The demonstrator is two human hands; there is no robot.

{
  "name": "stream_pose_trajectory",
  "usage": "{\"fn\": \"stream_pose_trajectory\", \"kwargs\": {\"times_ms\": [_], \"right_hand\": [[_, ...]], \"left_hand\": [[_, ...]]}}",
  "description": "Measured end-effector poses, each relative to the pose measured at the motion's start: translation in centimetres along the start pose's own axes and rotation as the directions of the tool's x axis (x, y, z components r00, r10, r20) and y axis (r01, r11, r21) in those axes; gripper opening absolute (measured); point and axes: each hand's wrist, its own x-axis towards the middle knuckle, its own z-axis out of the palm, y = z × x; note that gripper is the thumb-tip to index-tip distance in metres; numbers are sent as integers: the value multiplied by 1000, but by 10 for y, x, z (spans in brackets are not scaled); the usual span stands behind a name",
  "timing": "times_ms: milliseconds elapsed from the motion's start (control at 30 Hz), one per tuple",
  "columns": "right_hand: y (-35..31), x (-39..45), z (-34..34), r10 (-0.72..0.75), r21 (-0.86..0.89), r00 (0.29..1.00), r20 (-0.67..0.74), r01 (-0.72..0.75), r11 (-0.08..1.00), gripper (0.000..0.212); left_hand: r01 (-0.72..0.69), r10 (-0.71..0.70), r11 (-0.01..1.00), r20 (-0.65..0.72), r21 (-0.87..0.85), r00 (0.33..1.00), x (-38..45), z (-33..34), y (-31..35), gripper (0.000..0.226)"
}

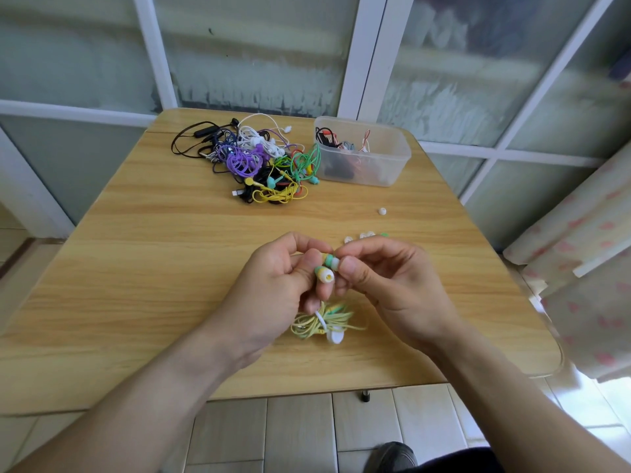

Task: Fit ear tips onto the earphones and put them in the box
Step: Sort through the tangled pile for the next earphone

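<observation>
Left hand pinching the yellow-and-green earbuds by their hard shells above mid-table, right hand pinching a soft white ear tip at one nozzle; coiled cable hangs slack beneath. Parts judged light, small, easily dropped; open table leads back to the box, spare tips just beyond the fingers
</observation>
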Motion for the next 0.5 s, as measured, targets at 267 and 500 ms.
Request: {"fn": "stream_pose_trajectory", "kwargs": {"times_ms": [267,500], "right_hand": [[10,0,-1,37,86,999,20,-38,996,31],[9,-2,15,136,344,985,103,-163,925,12]], "left_hand": [[63,-63,997,-5,-49,998,0,3,1,17],[52,-55,995,-41,-80,998,-2,3,1,29]]}}
